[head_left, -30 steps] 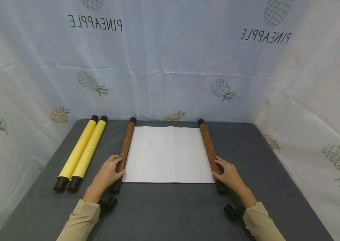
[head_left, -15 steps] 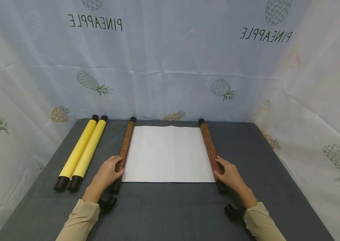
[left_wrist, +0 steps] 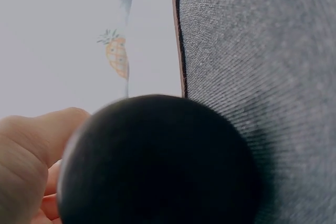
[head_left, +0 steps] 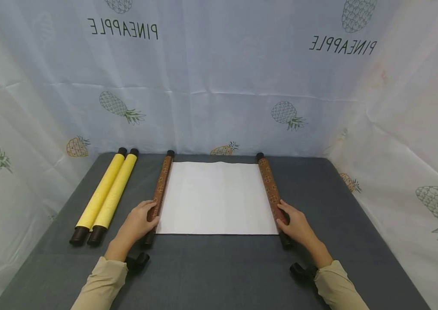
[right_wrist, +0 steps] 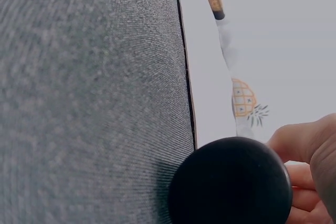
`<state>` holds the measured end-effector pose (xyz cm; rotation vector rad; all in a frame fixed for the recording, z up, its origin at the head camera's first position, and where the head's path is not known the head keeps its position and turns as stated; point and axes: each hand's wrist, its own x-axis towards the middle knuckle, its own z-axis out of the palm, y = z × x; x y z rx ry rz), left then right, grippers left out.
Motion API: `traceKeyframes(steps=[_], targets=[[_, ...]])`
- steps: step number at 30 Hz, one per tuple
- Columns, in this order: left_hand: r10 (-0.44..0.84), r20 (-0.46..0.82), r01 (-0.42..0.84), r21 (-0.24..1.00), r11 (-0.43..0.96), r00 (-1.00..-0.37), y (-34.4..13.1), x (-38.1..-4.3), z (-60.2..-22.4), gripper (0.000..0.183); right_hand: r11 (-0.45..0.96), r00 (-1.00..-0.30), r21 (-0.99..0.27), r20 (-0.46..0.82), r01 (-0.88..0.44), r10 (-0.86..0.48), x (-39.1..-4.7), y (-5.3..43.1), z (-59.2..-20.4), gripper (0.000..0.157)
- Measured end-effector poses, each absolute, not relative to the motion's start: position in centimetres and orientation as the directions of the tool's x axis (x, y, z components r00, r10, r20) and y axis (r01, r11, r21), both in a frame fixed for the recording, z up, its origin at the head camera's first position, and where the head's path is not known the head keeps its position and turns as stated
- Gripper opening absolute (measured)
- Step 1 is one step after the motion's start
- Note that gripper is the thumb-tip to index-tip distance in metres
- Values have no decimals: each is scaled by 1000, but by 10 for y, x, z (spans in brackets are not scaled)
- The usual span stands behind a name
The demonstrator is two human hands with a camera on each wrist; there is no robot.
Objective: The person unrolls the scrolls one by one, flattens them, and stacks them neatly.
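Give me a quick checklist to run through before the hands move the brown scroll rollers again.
1. Left hand grips the left roller: ok.
2. Right hand grips the right roller: ok.
3. White sheet lies flat between the rollers: ok.
4. Yellow scrolls lie apart from the left roller: ok.
5. Rollers parallel: not ok, they splay slightly toward the near end.
6. Sheet fastened firmly to both rollers: cannot tell.

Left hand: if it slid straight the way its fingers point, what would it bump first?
The left hand already holds the brown roller; past it probably comes only the white paper.
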<state>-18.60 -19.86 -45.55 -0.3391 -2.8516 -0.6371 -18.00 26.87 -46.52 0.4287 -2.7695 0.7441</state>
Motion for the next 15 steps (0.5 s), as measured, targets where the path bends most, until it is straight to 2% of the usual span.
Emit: traceKeyframes(steps=[15], targets=[[163, 241, 247, 378, 892, -957, -196, -185, -459, 59, 842, -957, -473, 239, -261, -162, -183, 267, -463, 58]])
